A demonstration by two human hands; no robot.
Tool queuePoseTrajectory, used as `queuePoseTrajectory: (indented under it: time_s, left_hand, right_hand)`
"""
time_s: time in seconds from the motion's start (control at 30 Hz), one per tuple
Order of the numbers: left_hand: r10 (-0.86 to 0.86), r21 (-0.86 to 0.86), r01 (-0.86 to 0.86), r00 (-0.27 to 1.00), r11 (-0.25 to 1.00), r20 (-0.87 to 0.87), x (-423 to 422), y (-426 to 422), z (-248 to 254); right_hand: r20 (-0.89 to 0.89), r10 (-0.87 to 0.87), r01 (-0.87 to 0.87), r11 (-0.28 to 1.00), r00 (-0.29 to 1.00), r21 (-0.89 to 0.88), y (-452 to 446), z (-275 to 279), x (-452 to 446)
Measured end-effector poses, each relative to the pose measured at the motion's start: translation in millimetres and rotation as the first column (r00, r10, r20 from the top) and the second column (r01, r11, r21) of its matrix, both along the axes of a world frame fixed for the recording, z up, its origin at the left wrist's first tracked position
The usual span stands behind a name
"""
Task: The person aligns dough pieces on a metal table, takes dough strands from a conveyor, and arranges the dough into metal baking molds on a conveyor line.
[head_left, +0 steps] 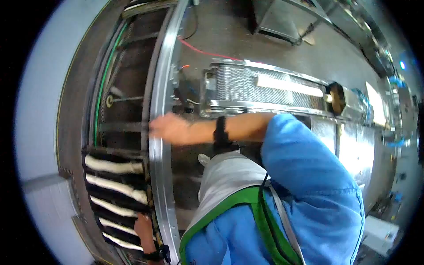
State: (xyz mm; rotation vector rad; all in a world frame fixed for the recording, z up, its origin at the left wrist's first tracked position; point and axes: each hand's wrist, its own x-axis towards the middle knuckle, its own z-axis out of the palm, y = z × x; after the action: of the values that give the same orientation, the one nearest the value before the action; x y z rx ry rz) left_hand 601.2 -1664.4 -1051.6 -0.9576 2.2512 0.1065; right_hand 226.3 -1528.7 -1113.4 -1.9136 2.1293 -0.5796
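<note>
On the conveyor at my left lies a dark tray with several long pale strips of dough laid side by side in its channels. My left hand is at the tray's inner edge, by the ends of the lower strips; its fingers are too small and unclear to show any grip. My right arm reaches across to the conveyor's metal side rail. My right hand is over that rail, above the tray's far end, with its fingers smeared by motion.
Ahead to the right, a wire-mesh conveyor carries one long dough piece. A red hose runs over the floor behind it. A steel table stands at the top. The frame of the left conveyor continues away beyond the tray.
</note>
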Motion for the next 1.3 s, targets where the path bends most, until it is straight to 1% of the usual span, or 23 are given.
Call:
queuePoseTrajectory:
  time_s: [0.07, 0.1, 0.2, 0.23, 0.3, 0.37, 0.43, 0.5, 0.53, 0.57, 0.6, 0.63, 0.67, 0.7, 0.77, 0.8, 0.93, 0.97, 1.0, 1.03, 1.13, 1.2, 1.3]
  left_hand:
    - [0.035, 0.065, -0.043, 0.992, 0.997, 0.119, -5.2, -12.3, 18.5]
    - [0.113, 0.107, -0.128, 0.984, 0.986, 0.138, -7.9, -27.7, 22.1]
    - [-0.016, -0.055, 0.018, 1.000, 0.998, 0.026, -73.1, -30.1, 72.8]
    - [-0.025, 0.007, 0.026, 0.996, 1.000, -0.084, -97.4, -24.9, 87.7]
    - [-0.271, -0.066, 0.263, 0.926, 0.963, -0.262, -130.6, -3.1, 81.1]
    - [-0.408, 0.045, 0.470, 0.806, 0.881, -0.429, -187.3, 15.1, 81.7]
    - [-0.488, 0.072, 0.581, 0.739, 0.811, -0.465, -245.1, 52.9, 89.9]
    - [-0.548, 0.082, 0.665, 0.673, 0.742, -0.497, -291.1, 80.1, 81.3]
    - [-0.559, 0.092, 0.728, 0.593, 0.679, -0.580, -310.7, 101.6, 83.6]
    - [-0.553, 0.100, 0.788, 0.510, 0.608, -0.658, -327.6, 122.2, 83.8]
    - [-0.568, 0.099, 0.814, 0.481, 0.572, -0.668, -343.4, 140.5, 83.0]
    - [-0.575, 0.130, 0.853, 0.446, 0.506, -0.686, -358.0, 159.5, 81.7]
    - [-0.576, 0.161, 0.883, 0.417, 0.442, -0.703, -368.8, 178.4, 79.5]
    - [-0.582, 0.162, 0.897, 0.396, 0.412, -0.711, -380.5, 194.8, 74.8]
    - [-0.635, 0.225, 0.937, 0.347, 0.268, -0.690, -397.5, 231.4, 68.2]
    - [-0.634, 0.233, 0.945, 0.327, 0.231, -0.701, -402.4, 253.2, 68.2]
    - [-0.672, 0.171, 0.985, 0.107, -0.029, -0.733, -431.9, 337.2, 46.5]
    - [-0.677, 0.171, 0.984, 0.092, -0.050, -0.730, -439.0, 359.3, 39.9]
    - [-0.667, 0.156, 0.983, 0.056, -0.092, -0.743, -445.7, 381.9, 35.6]
    - [-0.655, 0.140, 0.982, 0.023, -0.128, -0.756, -453.7, 406.1, 29.9]
    - [-0.726, 0.135, 0.978, -0.023, -0.160, -0.687, -483.5, 464.2, 0.2]
    - [-0.747, 0.055, 0.998, 0.013, -0.031, -0.665, -494.4, 501.0, -11.4]
    - [-0.725, -0.160, 0.984, -0.058, 0.073, -0.686, -524.3, 524.2, -54.5]
  right_hand:
    - [-0.062, -0.306, 0.309, 0.950, 0.950, 0.049, 73.9, -15.6, -61.2]
    - [-0.174, -0.376, 0.412, 0.864, 0.910, 0.289, 102.9, -28.0, -91.8]
    - [-0.493, -0.564, 0.747, 0.446, 0.662, 0.493, 198.8, -55.2, -134.4]
    - [-0.508, -0.590, 0.775, 0.415, 0.628, 0.477, 214.4, -51.9, -137.9]
    - [-0.512, -0.501, 0.715, 0.530, 0.697, 0.456, 241.6, -47.1, -144.1]
    - [-0.446, -0.617, 0.757, 0.581, 0.649, 0.298, 240.0, -45.5, -142.1]
    - [-0.160, -0.798, 0.810, 0.547, 0.581, 0.212, 257.5, -13.8, -141.1]
    - [0.022, -0.845, 0.842, 0.530, 0.534, -0.097, 305.5, -0.4, -153.8]
    - [0.150, -0.923, 0.935, 0.351, 0.355, -0.056, 335.3, 42.8, -141.9]
    - [0.239, -0.913, 0.905, 0.234, 0.329, -0.354, 368.0, 72.1, -128.0]
    - [0.390, -0.904, 0.975, 0.108, 0.177, -0.192, 408.5, 105.3, -105.5]
    - [0.345, -0.925, 0.958, 0.061, 0.160, -0.281, 449.6, 120.6, -90.1]
    - [0.375, -0.926, 0.977, -0.033, 0.050, -0.212, 479.2, 156.7, -54.8]
    - [0.581, -0.813, 0.976, -0.100, 0.034, -0.196, 505.4, 173.1, -23.7]
    - [0.399, -0.917, 0.957, -0.132, -0.019, -0.259, 564.7, 182.7, 43.7]
    - [0.461, -0.862, 0.964, -0.262, -0.212, -0.046, 580.8, 190.6, 79.7]
    - [0.339, -0.726, 0.791, -0.467, -0.598, 0.394, 654.1, 113.3, 194.0]
    - [0.135, -0.719, 0.688, -0.569, -0.682, 0.450, 662.9, 85.5, 212.0]
    - [-0.064, -0.764, 0.617, -0.564, -0.642, 0.549, 675.6, 54.4, 229.4]
    - [-0.454, -0.708, 0.616, -0.701, -0.541, 0.359, 682.2, 8.4, 251.6]
    - [-0.332, -0.623, 0.584, -0.782, -0.709, 0.220, 676.5, 16.1, 247.5]
    - [-0.225, -0.682, 0.670, -0.729, -0.696, 0.139, 679.8, 24.7, 243.9]
    - [-0.341, -0.726, 0.748, -0.657, -0.597, 0.090, 688.1, 15.3, 235.4]
